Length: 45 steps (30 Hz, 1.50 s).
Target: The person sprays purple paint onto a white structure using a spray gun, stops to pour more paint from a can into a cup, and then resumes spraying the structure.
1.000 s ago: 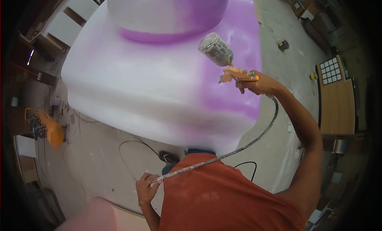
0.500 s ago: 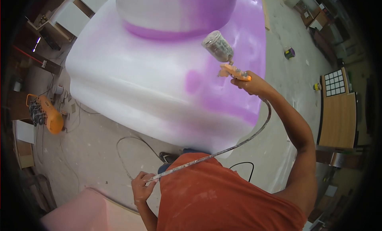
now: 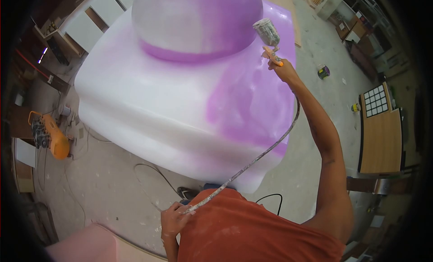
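My right hand (image 3: 285,70) is wrapped round the orange handle of a spray gun (image 3: 272,57), whose clouded cup (image 3: 267,32) sits on top. The gun is over the right part of a large curved white form (image 3: 158,95), where purple paint (image 3: 252,104) covers the surface. A rounded upper part (image 3: 194,23), grey-white and purple, rises from the form. A paint-spotted hose (image 3: 252,162) curves down from the gun to my left hand (image 3: 175,219), which is closed round it near my waist.
An orange compressor (image 3: 57,138) stands on the floor at the left. Paint cans (image 3: 324,72) and a wooden panel (image 3: 382,142) are at the right. A pink piece (image 3: 85,246) lies at the lower left. Loops of hose (image 3: 155,168) cross the floor near my feet.
My right hand and the spray gun have moved up and away from me. Purple now spreads over more of the form's right side. My left hand has shifted slightly down and right.
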Each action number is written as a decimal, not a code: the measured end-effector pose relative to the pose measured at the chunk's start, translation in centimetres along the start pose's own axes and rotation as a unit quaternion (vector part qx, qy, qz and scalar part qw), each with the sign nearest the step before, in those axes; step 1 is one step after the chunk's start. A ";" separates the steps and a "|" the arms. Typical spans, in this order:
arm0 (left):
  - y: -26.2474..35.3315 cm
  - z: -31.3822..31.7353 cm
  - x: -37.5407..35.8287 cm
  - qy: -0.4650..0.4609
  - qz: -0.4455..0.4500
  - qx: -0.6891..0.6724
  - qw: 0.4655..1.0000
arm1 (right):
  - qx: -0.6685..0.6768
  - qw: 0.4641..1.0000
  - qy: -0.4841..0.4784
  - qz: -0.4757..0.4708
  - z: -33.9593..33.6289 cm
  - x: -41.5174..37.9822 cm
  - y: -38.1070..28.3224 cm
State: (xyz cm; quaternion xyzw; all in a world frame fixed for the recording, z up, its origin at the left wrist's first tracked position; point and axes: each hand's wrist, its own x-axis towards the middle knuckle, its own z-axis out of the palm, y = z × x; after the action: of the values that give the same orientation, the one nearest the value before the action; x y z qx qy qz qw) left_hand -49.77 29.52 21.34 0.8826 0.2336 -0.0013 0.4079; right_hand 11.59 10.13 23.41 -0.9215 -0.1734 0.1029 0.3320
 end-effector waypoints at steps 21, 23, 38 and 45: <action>-4.1 -3.5 -2.8 0.047 -0.032 0.000 0.998 | 0.082 0.961 -0.243 0.105 0.0 -14.1 -5.4; -3.8 -4.2 -2.8 0.056 -0.032 0.009 0.998 | 0.083 0.941 -0.306 0.117 0.0 -16.0 -6.3; -1.8 -3.0 -1.0 0.041 0.006 -0.020 0.999 | 0.028 0.977 -0.179 0.113 -0.8 -9.1 -5.6; 0.1 -1.7 0.7 0.052 0.023 -0.021 0.998 | -0.013 0.999 -0.023 0.028 1.1 -0.7 -2.1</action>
State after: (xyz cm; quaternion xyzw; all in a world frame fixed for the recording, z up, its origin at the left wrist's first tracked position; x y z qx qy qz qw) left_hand -49.45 30.92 22.40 0.8780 0.2343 0.0591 0.4131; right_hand 10.14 11.99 23.99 -0.9275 -0.1568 0.1310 0.3131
